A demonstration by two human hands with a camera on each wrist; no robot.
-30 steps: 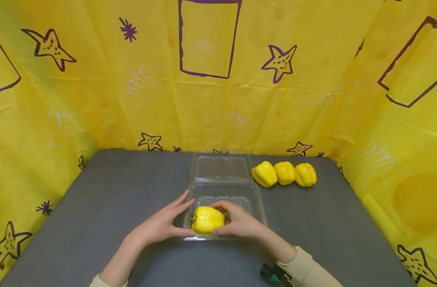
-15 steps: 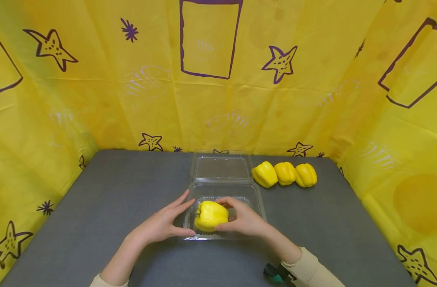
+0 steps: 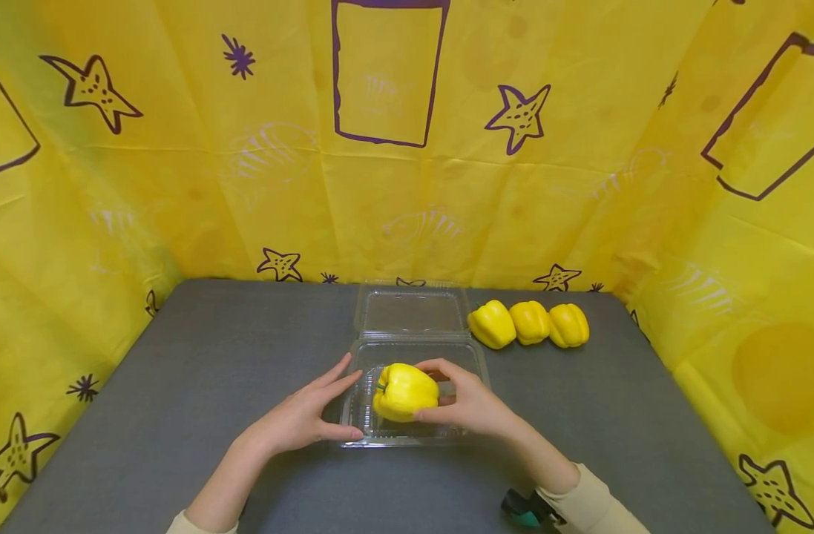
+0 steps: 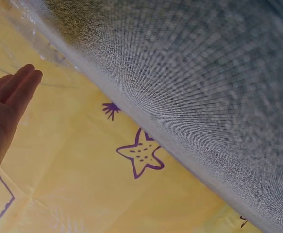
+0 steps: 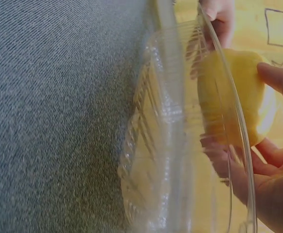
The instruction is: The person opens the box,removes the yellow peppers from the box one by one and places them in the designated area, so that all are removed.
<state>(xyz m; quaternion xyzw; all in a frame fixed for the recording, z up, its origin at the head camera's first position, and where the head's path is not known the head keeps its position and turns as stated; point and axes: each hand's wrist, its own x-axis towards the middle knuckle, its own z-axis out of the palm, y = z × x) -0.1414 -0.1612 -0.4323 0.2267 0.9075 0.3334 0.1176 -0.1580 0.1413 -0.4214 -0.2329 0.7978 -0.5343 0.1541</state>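
My right hand (image 3: pixel 473 404) grips a yellow bell pepper (image 3: pixel 405 393) from its right side, thumb in front and fingers behind. The green stem points left. Beneath the pepper is the base of a hinged clear plastic container (image 3: pixel 470 356), its lid (image 3: pixel 413 308) folded back. In the right wrist view the pepper (image 5: pixel 241 87) shows partly through the container wall (image 5: pixel 156 131). My left hand (image 3: pixel 303 417), fingers spread and straight, rests at the container's left edge; thumb and fingertips are at the rim. Only part of the left hand (image 4: pixel 8 104) appears in the left wrist view.
Three more yellow bell peppers, a left one (image 3: pixel 492 325), a middle one (image 3: pixel 530 322) and a right one (image 3: pixel 570 325), lie in a row right of the lid. Yellow patterned cloth (image 3: pixel 407 185) surrounds the grey table (image 3: pixel 246 334) at the back and sides.
My right hand has moved the bell pepper away from the container's front left corner, to the right and slightly back. My left hand has stayed at the container's edge.
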